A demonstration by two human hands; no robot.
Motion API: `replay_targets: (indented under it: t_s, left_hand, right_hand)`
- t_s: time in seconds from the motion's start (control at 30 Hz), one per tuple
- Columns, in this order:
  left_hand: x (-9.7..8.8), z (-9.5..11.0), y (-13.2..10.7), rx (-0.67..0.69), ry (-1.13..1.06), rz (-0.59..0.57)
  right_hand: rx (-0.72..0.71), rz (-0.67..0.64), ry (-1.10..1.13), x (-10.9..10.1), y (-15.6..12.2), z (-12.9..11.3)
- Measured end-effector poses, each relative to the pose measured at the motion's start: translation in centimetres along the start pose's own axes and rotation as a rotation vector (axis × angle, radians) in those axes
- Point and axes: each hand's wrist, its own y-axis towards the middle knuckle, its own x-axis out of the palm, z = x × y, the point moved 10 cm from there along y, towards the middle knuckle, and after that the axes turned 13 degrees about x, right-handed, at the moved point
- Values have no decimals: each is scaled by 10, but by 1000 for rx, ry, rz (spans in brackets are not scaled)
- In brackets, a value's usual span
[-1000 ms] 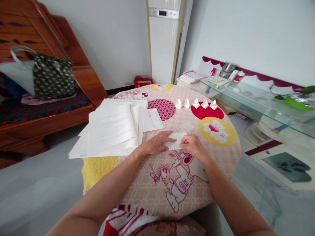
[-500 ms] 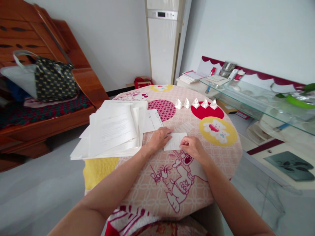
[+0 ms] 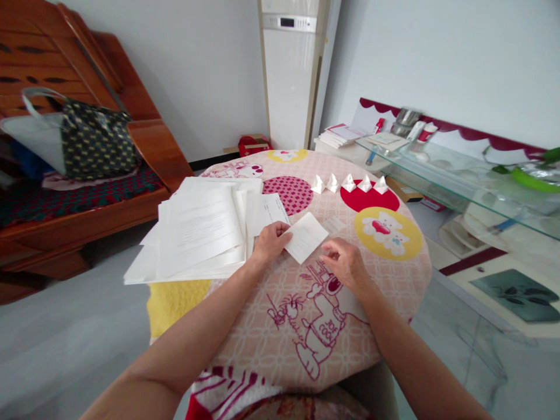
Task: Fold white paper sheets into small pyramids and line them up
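Observation:
A folded white sheet of paper is tilted corner-up over the table. My left hand pinches its left corner between thumb and fingers. Just right of the sheet is my right hand, apart from it, with curled fingers, a gap between thumb and forefinger, and nothing visible in them. Several small folded white paper shapes stand in a row toward the far right of the table. Beside my left forearm lies a stack of white papers, some printed. Another printed sheet sits between the stack and my left hand.
A patterned cloth covers the round table. To the right is a glass-topped stand holding cups, papers and a green item. On the left, a wooden bench carries a dotted bag. A tall white cabinet-like unit stands behind.
The folded sheet has been lifted and turned from lying flat. My left hand has moved slightly left with it, and my right hand has let go of its edge.

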Motion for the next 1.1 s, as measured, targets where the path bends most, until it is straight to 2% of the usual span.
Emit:
replay_targets:
  t_s: [0.13,0.23,0.33,0.47,0.53,0.63,0.67,0.73,0.83,0.9,1.0,1.1]
  left_hand:
    - [5,-6,-6,-87,-287,71]
    - [11,1,-11,-108,-377,47]
    - [19,5,-17,-144,-448,-4]
    - [27,0,-20,-173,-400,-99]
    - [20,4,-17,-91,-240,-100]
    - [-4,35,-11,203,73,-17]
    - [-6,48,-12,307,118,-39]
    - [1,65,-17,439,113,-197]
    - [27,69,-32,503,125,-535]
    - [39,63,-38,527,222,-642]
    - [49,56,-39,553,315,-640]
    - [45,46,-31,458,338,-541]
  right_hand:
    - [-183,78,-43,-1,-10,-24]
    - [-272,145,-86,-2,-16,-37]
    - [-286,200,-114,-5,-17,-40]
    - [-265,161,-125,-2,-15,-38]
    - [-253,131,-88,-2,-14,-34]
    - [-215,60,4,-2,-11,-25]
    - [-191,22,32,-1,-10,-21]
    - [-119,-72,69,3,-6,-11]
    - [6,-170,98,7,-1,1]
    - [53,-183,126,5,1,5]
    - [136,-201,168,5,4,11]
    - [278,-252,244,12,5,23]
